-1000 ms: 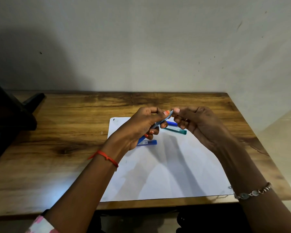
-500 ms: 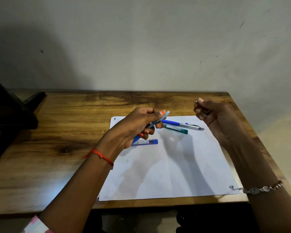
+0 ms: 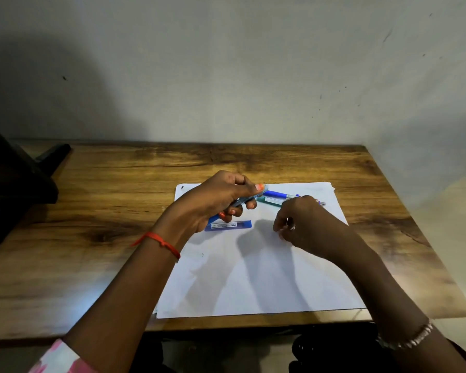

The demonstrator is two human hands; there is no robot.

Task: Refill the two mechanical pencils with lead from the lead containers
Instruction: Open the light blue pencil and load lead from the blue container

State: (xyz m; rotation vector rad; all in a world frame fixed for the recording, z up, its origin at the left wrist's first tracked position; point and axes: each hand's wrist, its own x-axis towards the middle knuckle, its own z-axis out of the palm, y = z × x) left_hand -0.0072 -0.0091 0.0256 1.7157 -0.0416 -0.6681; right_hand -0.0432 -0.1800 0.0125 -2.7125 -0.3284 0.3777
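The pencil (image 3: 249,198) is thin and blue-grey. The left hand (image 3: 215,200) grips it tight. The right hand (image 3: 304,224) is curled low over the paper (image 3: 267,278); I cannot tell if it holds anything.

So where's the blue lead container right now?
The blue lead container lies flat on the white paper, near the sheet's far left part, just below the left hand and left of the right hand.

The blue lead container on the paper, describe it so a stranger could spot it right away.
On the wooden table lies a white sheet of paper. Just below the left hand is the blue lead container, a flat blue case with a white label, lying apart from the green container and blue pencil farther back.
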